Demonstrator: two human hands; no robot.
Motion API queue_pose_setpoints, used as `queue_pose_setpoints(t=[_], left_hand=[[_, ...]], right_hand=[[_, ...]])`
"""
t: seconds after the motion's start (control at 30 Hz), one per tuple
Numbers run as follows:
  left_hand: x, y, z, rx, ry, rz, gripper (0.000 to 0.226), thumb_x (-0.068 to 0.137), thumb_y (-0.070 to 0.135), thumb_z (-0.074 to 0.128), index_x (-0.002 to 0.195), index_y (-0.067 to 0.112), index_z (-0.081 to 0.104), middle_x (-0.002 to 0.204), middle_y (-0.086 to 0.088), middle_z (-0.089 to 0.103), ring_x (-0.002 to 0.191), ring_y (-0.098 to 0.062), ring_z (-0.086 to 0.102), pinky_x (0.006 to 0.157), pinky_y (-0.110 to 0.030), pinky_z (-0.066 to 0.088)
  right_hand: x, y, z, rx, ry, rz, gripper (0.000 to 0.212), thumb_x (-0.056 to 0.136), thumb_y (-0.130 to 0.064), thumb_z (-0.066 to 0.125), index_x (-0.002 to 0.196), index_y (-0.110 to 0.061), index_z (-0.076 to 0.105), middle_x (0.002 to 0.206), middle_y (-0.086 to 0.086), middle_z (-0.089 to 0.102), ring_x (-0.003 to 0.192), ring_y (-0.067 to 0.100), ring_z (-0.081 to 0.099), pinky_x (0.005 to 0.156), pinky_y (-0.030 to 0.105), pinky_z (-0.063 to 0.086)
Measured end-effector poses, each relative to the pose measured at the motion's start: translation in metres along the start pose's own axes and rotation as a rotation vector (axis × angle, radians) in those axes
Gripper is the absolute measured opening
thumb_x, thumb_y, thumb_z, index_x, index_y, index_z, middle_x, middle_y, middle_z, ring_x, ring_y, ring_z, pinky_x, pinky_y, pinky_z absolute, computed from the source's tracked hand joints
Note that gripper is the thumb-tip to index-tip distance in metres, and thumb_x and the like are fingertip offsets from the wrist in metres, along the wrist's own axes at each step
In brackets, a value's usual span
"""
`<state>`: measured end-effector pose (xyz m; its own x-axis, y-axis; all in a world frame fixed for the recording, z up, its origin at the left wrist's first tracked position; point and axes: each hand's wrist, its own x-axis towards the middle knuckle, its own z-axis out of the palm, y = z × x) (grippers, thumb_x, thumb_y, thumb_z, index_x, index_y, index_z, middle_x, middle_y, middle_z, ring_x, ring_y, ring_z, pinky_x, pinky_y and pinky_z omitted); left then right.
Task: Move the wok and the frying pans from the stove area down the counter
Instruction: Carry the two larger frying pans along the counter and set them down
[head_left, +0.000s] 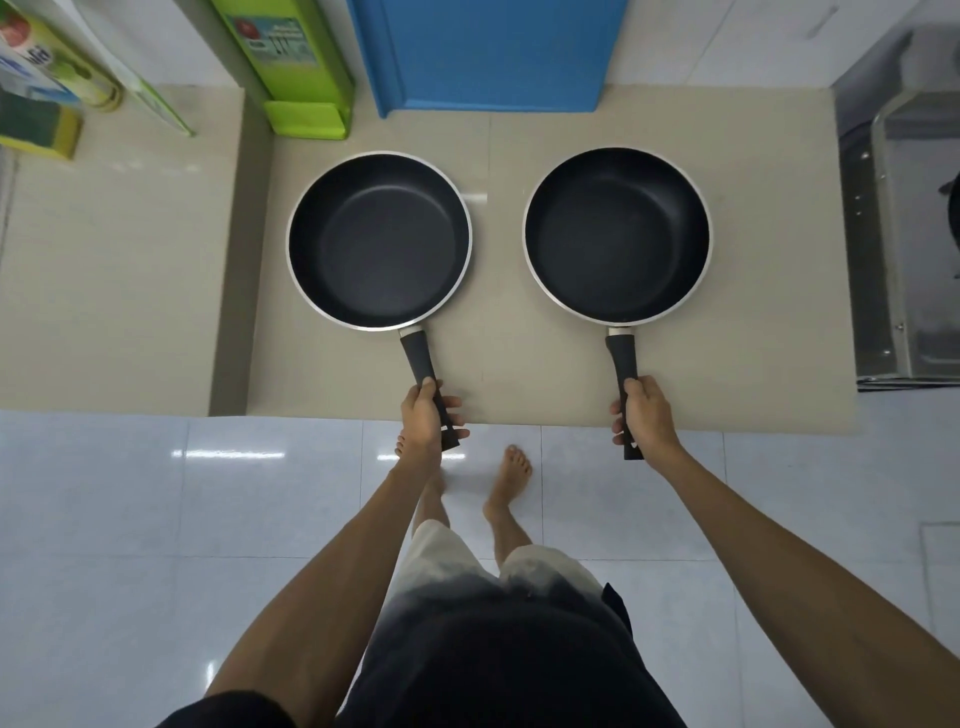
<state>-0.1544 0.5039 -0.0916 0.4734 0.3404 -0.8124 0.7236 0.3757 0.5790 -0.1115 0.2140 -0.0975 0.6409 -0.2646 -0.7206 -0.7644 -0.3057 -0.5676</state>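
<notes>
Black non-stick coating lines two matching frying pans set side by side on a beige counter (509, 364), seen from above by a head-worn camera. The left frying pan (379, 241) and the right frying pan (617, 235) sit well apart, each with a pale metal rim and an empty bowl facing up. Both lie with the long axis running from the back wall toward the person: bowls point away, black handles point back over the counter's front edge. The left pan's handle slants slightly to the right as it nears the edge; the right pan's handle runs nearly straight.

The left hand (423, 415) wraps the left handle near its end, thumb on top, fingers curled around the right side of the grip. The right hand (647, 418) grips the other handle, fingers folded around it from the left, the handle's tip showing below the fist. Whether the pans rest on the counter or hover just above it cannot be told.

A blue board (493, 52) and a green box (291, 62) stand against the wall behind the pans. A steel stove (904, 234) sits at the far right. Bare feet stand on white floor tiles (130, 519) below.
</notes>
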Motion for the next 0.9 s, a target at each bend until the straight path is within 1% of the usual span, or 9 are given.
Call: queue_pose_setpoints(t=[0.1,0.2,0.3,0.4,0.47,0.53,0.6,0.77,0.9], left_hand=[[0.002,0.0,0.004,0.013,0.031,0.029,0.029,0.105,0.035,0.039,0.11,0.012,0.057,0.08,-0.01,0.061,0.047,-0.016,0.052,0.041,-0.029,0.049],[0.003,-0.004,0.008,0.123,0.112,0.085,0.032,0.104,0.043,0.037,0.098,0.018,0.055,0.075,-0.007,0.052,0.049,-0.016,0.047,0.041,-0.029,0.046],[0.002,-0.004,0.013,0.254,0.215,0.119,0.042,0.1,0.057,0.031,0.091,0.023,0.055,0.074,-0.006,0.053,0.049,-0.019,0.048,0.055,-0.038,0.052],[-0.004,0.0,0.015,0.309,0.234,0.129,0.048,0.1,0.059,0.03,0.094,0.019,0.056,0.072,-0.004,0.054,0.047,-0.021,0.05,0.067,-0.048,0.056],[-0.01,0.007,0.015,0.293,0.233,0.149,0.05,0.102,0.056,0.031,0.097,0.014,0.057,0.075,-0.006,0.055,0.052,-0.022,0.051,0.059,-0.044,0.054],[-0.015,0.013,0.014,0.266,0.236,0.163,0.049,0.104,0.052,0.032,0.097,0.009,0.056,0.079,-0.008,0.054,0.061,-0.023,0.052,0.045,-0.031,0.047],[-0.02,0.018,0.01,0.263,0.246,0.168,0.047,0.104,0.05,0.033,0.093,0.009,0.054,0.079,-0.009,0.053,0.065,-0.023,0.05,0.04,-0.026,0.042],[-0.037,0.03,-0.008,0.305,0.242,0.219,0.045,0.105,0.046,0.035,0.088,0.008,0.053,0.075,-0.01,0.05,0.066,-0.025,0.05,0.04,-0.026,0.042],[-0.06,0.039,-0.035,0.347,0.256,0.317,0.045,0.105,0.044,0.037,0.085,0.007,0.055,0.072,-0.011,0.053,0.057,-0.024,0.052,0.039,-0.027,0.044]], right_hand=[[0.001,0.0,0.004,-0.056,0.044,-0.022,0.031,0.107,-0.035,0.035,0.109,-0.009,0.052,0.085,0.014,0.059,0.056,0.022,0.052,0.046,0.032,0.048],[0.002,0.002,0.008,-0.154,0.091,-0.054,0.049,0.106,-0.051,0.036,0.107,-0.005,0.053,0.084,0.013,0.059,0.062,0.026,0.055,0.048,0.033,0.048],[0.003,0.003,0.01,-0.162,0.112,-0.076,0.052,0.105,-0.054,0.038,0.1,-0.004,0.053,0.083,0.016,0.058,0.06,0.026,0.054,0.047,0.033,0.048],[-0.001,0.002,0.009,-0.16,0.122,-0.091,0.049,0.104,-0.053,0.042,0.095,-0.006,0.051,0.082,0.017,0.058,0.057,0.025,0.052,0.046,0.033,0.048],[-0.006,0.0,0.008,-0.172,0.136,-0.095,0.048,0.104,-0.052,0.043,0.095,-0.005,0.052,0.083,0.017,0.058,0.057,0.026,0.053,0.047,0.034,0.049],[-0.011,-0.003,0.005,-0.208,0.158,-0.11,0.049,0.105,-0.051,0.044,0.096,-0.004,0.054,0.084,0.018,0.06,0.059,0.029,0.056,0.047,0.034,0.048],[-0.015,-0.008,0.0,-0.245,0.176,-0.122,0.05,0.105,-0.049,0.043,0.097,-0.001,0.056,0.086,0.02,0.062,0.061,0.032,0.059,0.045,0.031,0.045],[-0.024,-0.024,-0.019,-0.299,0.196,-0.158,0.052,0.105,-0.047,0.046,0.096,0.002,0.061,0.088,0.02,0.064,0.07,0.035,0.061,0.053,0.034,0.049],[-0.039,-0.038,-0.041,-0.369,0.206,-0.217,0.044,0.1,-0.044,0.057,0.093,-0.001,0.063,0.087,0.021,0.068,0.065,0.03,0.061,0.057,0.036,0.051]])
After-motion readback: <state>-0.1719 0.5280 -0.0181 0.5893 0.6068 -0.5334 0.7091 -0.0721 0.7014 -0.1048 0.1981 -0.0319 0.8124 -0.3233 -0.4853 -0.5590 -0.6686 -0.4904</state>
